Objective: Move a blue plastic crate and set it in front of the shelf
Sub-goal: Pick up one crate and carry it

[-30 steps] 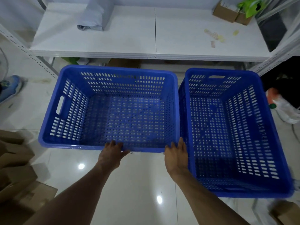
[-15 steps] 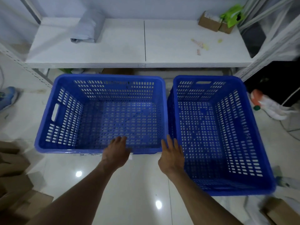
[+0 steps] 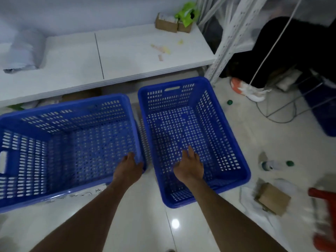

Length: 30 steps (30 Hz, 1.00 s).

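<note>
Both hands had shifted right: left hand [image 3: 130,167] seemingly gripped the left crate [image 3: 63,142] corner. Right hand [image 3: 190,165] hung open-fingered over the right crate [image 3: 234,142]. Crates sat on glossy tile [image 3: 145,224] before the shelf [image 3: 127,57].

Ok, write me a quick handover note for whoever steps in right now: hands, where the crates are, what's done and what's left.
Left hand: resting on the near right corner of the left blue crate; fingers look curled over the rim, grip unclear.
Right hand: open, fingers spread, hovering over the right blue crate, holding nothing.
Crates: both empty, on the floor side by side with a narrow gap, just in front of the white shelf.
Done: a crate appears to be set in front of the shelf.
Left: probably just let go, and square the crates up if needed.
</note>
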Each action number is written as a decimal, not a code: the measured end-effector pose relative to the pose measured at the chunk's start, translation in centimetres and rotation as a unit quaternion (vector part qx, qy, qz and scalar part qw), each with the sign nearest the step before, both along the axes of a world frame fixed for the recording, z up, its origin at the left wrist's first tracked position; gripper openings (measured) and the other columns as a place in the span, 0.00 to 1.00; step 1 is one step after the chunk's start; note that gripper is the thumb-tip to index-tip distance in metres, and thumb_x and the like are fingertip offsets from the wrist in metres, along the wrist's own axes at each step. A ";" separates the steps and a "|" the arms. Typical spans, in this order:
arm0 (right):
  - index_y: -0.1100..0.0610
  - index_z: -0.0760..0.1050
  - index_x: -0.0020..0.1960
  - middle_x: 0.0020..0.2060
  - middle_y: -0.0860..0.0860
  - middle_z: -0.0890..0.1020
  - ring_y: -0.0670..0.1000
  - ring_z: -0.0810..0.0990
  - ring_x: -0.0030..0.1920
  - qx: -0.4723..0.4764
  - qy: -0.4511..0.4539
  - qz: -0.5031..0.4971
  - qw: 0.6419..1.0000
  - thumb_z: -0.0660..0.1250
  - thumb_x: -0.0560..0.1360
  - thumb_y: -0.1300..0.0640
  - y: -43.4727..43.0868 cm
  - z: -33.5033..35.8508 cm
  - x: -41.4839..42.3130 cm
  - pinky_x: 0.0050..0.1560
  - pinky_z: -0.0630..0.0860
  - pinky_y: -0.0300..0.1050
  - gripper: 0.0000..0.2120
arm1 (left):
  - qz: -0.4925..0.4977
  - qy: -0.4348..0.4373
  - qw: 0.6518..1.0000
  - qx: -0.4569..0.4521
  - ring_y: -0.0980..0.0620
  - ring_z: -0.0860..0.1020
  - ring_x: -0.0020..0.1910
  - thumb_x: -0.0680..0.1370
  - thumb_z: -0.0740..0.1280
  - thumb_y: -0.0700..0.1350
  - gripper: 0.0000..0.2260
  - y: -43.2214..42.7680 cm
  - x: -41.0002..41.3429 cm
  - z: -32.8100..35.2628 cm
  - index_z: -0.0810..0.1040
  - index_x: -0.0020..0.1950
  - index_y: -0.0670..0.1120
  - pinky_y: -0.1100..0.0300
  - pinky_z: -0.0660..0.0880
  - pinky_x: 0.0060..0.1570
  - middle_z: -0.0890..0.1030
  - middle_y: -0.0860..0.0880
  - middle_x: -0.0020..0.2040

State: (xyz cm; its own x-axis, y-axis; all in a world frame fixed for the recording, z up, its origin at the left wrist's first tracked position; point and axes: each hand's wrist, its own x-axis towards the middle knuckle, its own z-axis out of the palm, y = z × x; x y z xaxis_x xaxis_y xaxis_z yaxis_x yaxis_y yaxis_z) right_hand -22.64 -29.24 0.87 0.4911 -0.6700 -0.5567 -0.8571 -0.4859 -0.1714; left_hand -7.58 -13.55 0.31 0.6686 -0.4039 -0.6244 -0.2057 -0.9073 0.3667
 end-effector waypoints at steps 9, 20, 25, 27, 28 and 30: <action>0.54 0.46 0.79 0.79 0.52 0.47 0.59 0.52 0.76 0.047 -0.019 -0.129 0.990 0.67 0.76 0.49 -3.3 -0.4 -5.9 0.70 0.64 0.62 0.40 | 0.014 0.029 0.999 0.016 0.35 0.78 0.54 0.79 0.64 0.53 0.20 -3.7 -2.9 -1.3 0.66 0.64 0.41 0.45 0.76 0.52 0.76 0.37 0.59; 0.55 0.54 0.75 0.73 0.54 0.60 0.60 0.62 0.71 0.058 -0.072 -0.300 0.949 0.70 0.71 0.57 -4.0 -1.4 -10.9 0.69 0.67 0.60 0.38 | 0.064 0.047 0.996 0.039 0.36 0.77 0.59 0.79 0.65 0.54 0.30 -6.3 -6.4 -1.6 0.61 0.73 0.38 0.44 0.76 0.56 0.75 0.35 0.64; 0.54 0.55 0.75 0.72 0.53 0.61 0.60 0.61 0.71 0.061 -0.106 -0.386 0.914 0.69 0.73 0.52 -4.0 -2.2 -11.9 0.68 0.66 0.62 0.36 | 0.111 0.086 0.990 0.025 0.36 0.80 0.52 0.62 0.65 0.66 0.40 -5.3 -4.7 -8.9 0.67 0.68 0.44 0.38 0.80 0.51 0.80 0.39 0.59; 0.53 0.55 0.74 0.72 0.54 0.61 0.59 0.61 0.69 0.046 -0.124 -0.432 0.892 0.69 0.72 0.49 -3.9 -2.5 -12.3 0.67 0.67 0.61 0.36 | 0.137 0.106 0.984 0.027 0.37 0.78 0.55 0.71 0.67 0.59 0.33 -6.3 -6.2 -6.2 0.64 0.69 0.43 0.39 0.78 0.57 0.78 0.41 0.59; 0.53 0.54 0.74 0.72 0.55 0.59 0.60 0.62 0.67 0.040 -0.131 -0.467 0.873 0.70 0.72 0.49 -4.0 -2.4 -12.5 0.65 0.69 0.61 0.37 | 0.146 0.112 0.983 0.029 0.38 0.77 0.56 0.75 0.67 0.55 0.30 -6.8 -7.1 -4.5 0.63 0.71 0.42 0.40 0.77 0.58 0.76 0.41 0.60; 0.54 0.51 0.75 0.72 0.57 0.57 0.61 0.64 0.66 0.048 -0.140 -0.551 0.822 0.72 0.71 0.48 -4.3 -2.8 -12.8 0.63 0.72 0.59 0.41 | 0.170 0.129 0.976 0.029 0.39 0.76 0.56 0.76 0.67 0.54 0.31 -7.1 -7.8 -4.6 0.60 0.74 0.43 0.41 0.76 0.58 0.75 0.41 0.63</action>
State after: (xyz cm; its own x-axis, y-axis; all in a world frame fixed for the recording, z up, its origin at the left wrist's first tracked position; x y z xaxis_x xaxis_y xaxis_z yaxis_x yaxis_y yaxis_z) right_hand -35.39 -33.49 -1.94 -0.2656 -0.7539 -0.6010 -0.6884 0.5847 -0.4293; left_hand -15.34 -20.67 -4.34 0.5756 -0.1441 -0.8049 0.2039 -0.9280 0.3119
